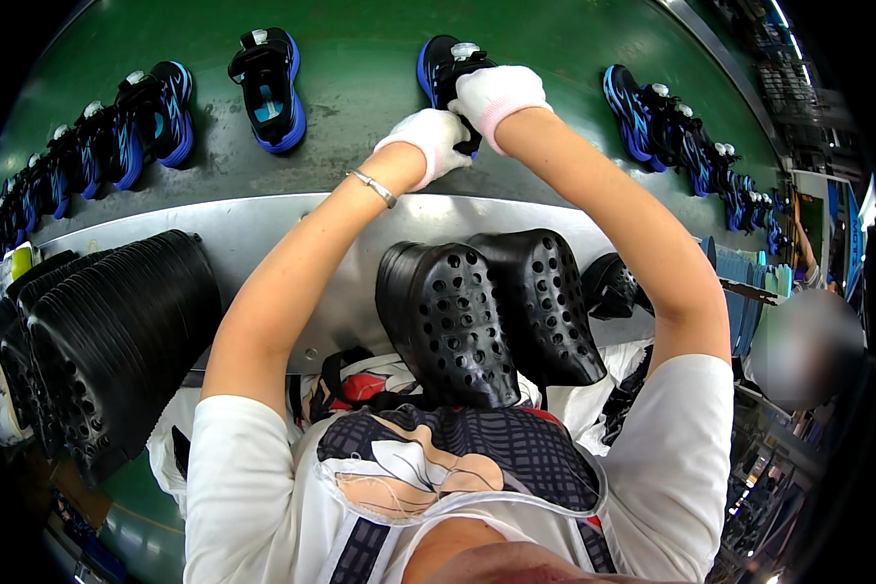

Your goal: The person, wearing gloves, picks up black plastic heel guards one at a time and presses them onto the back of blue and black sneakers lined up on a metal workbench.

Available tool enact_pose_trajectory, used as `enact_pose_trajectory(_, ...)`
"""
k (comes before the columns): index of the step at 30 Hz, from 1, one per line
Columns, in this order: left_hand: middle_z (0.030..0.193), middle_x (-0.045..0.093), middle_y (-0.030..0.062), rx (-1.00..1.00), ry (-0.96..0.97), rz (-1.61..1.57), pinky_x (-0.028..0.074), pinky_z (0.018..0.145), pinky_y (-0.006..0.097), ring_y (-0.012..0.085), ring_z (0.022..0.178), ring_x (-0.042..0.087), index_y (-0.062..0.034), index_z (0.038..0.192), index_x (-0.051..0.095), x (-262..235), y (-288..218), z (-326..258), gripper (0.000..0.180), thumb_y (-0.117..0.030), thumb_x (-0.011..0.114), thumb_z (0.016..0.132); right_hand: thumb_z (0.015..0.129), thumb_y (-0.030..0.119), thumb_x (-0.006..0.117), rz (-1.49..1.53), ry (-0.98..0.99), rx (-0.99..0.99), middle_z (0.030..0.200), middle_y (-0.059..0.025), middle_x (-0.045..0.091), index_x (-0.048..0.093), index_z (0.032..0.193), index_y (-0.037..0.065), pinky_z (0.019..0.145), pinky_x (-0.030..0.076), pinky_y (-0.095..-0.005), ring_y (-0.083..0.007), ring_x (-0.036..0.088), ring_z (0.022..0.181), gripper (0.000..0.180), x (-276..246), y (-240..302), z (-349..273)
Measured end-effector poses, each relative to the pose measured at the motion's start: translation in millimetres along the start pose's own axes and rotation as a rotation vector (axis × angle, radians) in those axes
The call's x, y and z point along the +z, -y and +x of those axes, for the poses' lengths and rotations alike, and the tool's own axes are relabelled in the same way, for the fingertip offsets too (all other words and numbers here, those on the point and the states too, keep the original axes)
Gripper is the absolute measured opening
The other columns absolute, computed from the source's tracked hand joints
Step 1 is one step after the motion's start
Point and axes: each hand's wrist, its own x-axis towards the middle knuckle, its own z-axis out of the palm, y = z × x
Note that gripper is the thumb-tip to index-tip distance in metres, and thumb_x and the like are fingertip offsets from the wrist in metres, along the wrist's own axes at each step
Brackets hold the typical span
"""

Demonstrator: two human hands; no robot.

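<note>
A black sneaker with a blue-purple sole (432, 73) lies on the green surface in front of me, its toe pointing away. My left hand (432, 142), in a white knit glove, is closed at the sneaker's heel end. My right hand (501, 97), gloved the same way, reaches over the sneaker's opening with curled fingers and grips it from the right. The gloves cover much of the shoe, so its opening and the fingertips are hidden. To the left lies another sneaker (268, 92) of the same kind, with something light blue inside.
Rows of matching sneakers stand at the left (127, 131) and right (642, 117). Nearer me, a metal ledge (263, 238) runs across. Nested black perforated plastic forms (457, 302) sit close to my body, and a long stack of them (127, 321) stands left. A person (806, 348) is at far right.
</note>
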Motion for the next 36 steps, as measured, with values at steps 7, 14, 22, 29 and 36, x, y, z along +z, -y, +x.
enact_pose_trajectory(7,0.101,0.066,0.015,0.044,-0.006,0.014,0.05,0.085,0.04,0.0329,0.095,0.062,-0.0065,0.1,0.068,-8.8,1.0,-5.8,0.031,-0.031,0.063,0.081,0.089,0.034,0.052,0.042,-0.169,-0.071,0.092,-0.0114,0.07,0.071,0.093,0.012,0.073,0.053,-0.0416,-0.0303,0.067,0.087,0.029,14.5,-10.7,17.6)
enact_pose_trajectory(14,0.099,0.065,0.0147,0.014,-0.039,-0.005,0.049,0.085,0.039,0.0332,0.096,0.06,-0.0038,0.097,0.067,-8.1,-1.9,-15.8,0.031,-0.031,0.062,0.082,0.087,0.03,0.056,0.1,-0.103,-0.066,0.095,-0.0124,0.068,0.067,0.098,0.01,0.076,0.052,-0.0411,-0.0315,0.066,0.09,0.026,14.2,-12.6,11.1)
enact_pose_trajectory(22,0.102,0.063,0.0181,0.134,-0.133,-0.016,0.048,0.085,0.041,0.0373,0.097,0.058,-0.0016,0.096,0.067,2.6,13.2,-7.4,0.033,-0.03,0.066,0.08,0.085,0.02,0.058,0.157,-0.27,-0.024,0.099,-0.0147,0.068,0.068,0.096,0.007,0.076,0.054,-0.0414,-0.0307,0.066,0.092,0.02,36.8,-7.8,21.7)
enact_pose_trajectory(29,0.101,0.063,0.0191,0.043,-0.215,-0.052,0.048,0.084,0.036,0.0357,0.095,0.06,0.0017,0.104,0.062,-12.5,-4.5,-19.0,0.04,-0.028,0.071,0.078,0.084,0.029,0.053,0.495,-0.393,-0.143,0.094,-0.0132,0.068,0.066,0.1,0.01,0.076,0.052,-0.0423,-0.0332,0.065,0.087,0.028,30.1,-42.3,-5.1)
enact_pose_trajectory(36,0.102,0.062,0.0211,-0.106,-0.239,0.183,0.048,0.083,0.038,0.0362,0.096,0.059,0.0007,0.098,0.064,-54.4,35.7,-51.0,0.037,-0.031,0.068,0.079,0.088,0.037,0.049,0.484,-0.323,0.529,0.104,-0.0161,0.065,0.061,0.109,0.008,0.085,0.049,-0.043,-0.0354,0.062,0.096,0.037,64.3,-179.0,-62.4)
